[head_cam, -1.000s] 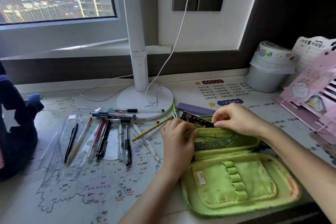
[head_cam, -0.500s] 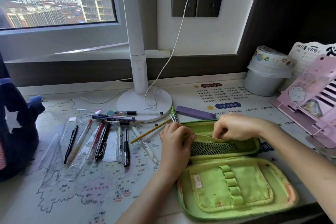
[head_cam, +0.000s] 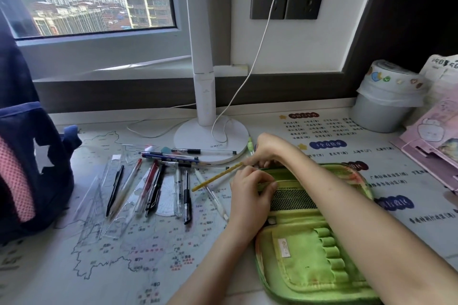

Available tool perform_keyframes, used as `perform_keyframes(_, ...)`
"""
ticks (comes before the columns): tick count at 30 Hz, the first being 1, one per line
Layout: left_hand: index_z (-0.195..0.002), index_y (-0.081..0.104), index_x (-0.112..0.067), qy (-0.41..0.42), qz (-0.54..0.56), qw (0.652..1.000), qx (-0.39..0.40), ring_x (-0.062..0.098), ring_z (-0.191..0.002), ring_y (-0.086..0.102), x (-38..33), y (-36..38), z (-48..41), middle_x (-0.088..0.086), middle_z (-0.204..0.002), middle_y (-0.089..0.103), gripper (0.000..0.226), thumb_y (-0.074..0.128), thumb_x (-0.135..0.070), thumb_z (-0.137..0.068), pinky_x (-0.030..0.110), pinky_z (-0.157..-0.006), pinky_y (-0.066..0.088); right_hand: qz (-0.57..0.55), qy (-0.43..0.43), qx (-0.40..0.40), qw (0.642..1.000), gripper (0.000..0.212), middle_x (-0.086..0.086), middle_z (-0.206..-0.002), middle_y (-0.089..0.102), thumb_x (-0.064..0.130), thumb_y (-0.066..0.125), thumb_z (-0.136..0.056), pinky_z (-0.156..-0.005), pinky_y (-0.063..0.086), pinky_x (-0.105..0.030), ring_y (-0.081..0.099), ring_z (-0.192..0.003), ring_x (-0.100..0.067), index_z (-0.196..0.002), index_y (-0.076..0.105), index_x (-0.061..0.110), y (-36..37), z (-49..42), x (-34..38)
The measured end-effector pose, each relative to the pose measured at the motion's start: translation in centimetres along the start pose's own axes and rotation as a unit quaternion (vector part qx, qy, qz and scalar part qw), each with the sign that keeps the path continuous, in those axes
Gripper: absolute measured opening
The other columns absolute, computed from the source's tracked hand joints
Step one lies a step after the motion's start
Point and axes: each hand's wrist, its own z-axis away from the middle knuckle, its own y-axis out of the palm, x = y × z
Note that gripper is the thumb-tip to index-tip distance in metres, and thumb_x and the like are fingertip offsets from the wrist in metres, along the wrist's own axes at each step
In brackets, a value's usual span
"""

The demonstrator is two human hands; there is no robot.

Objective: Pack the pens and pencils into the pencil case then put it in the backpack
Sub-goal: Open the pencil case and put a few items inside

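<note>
The green pencil case (head_cam: 304,250) lies open at the desk's front right. My left hand (head_cam: 250,193) pinches the edge of its black mesh pocket (head_cam: 292,198). My right hand (head_cam: 270,153) reaches across above the case, fingertips closed on the right end of a yellow pencil (head_cam: 215,178) that still lies slanted on the desk. Several pens and pencils (head_cam: 158,183) lie fanned out left of the case, partly over clear rulers (head_cam: 111,181). A dark blue backpack (head_cam: 27,168) stands at the far left.
A white lamp base (head_cam: 210,141) with a pole and a looping white cable sits behind the pens. A green pen (head_cam: 250,145) pokes out by my right hand. A white bin (head_cam: 386,104) and a pink book stand (head_cam: 431,148) stand at the right.
My right hand left the case's mesh pocket and moved left to the yellow pencil's end. The dark strip it held a second ago is out of sight. My left hand stays on the pocket edge.
</note>
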Motion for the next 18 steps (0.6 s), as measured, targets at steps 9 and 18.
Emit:
perform_keyframes(9, -0.075, 0.066, -0.012, 0.006, 0.002, 1.000, 0.000, 0.019, -0.082, 0.053, -0.2, -0.1, 0.0, -0.008, -0.078, 0.051, 0.009, 0.067, -0.020, -0.072, 0.043, -0.076, 0.045, -0.350, -0.075, -0.213, 0.909, 0.024, -0.015, -0.073, 0.069, 0.019, 0.060, -0.089, -0.055, 0.051, -0.035, 0.063, -0.061, -0.023, -0.079, 0.066, -0.002, -0.4, 2.2, -2.9)
perform_keyframes(18, -0.075, 0.062, -0.014, 0.046, -0.012, 0.999, -0.004, 0.022, -0.080, 0.052, -0.1, 0.1, 0.1, -0.001, -0.078, 0.056, 0.013, 0.060, -0.026, -0.076, 0.045, -0.073, 0.044, -0.344, -0.169, -0.206, 0.900, 0.015, -0.002, -0.086, 0.072, 0.013, 0.059, -0.089, -0.072, 0.052, -0.018, 0.068, -0.082, -0.014, -0.103, 0.060, 0.017, 0.2, 7.6, -9.4)
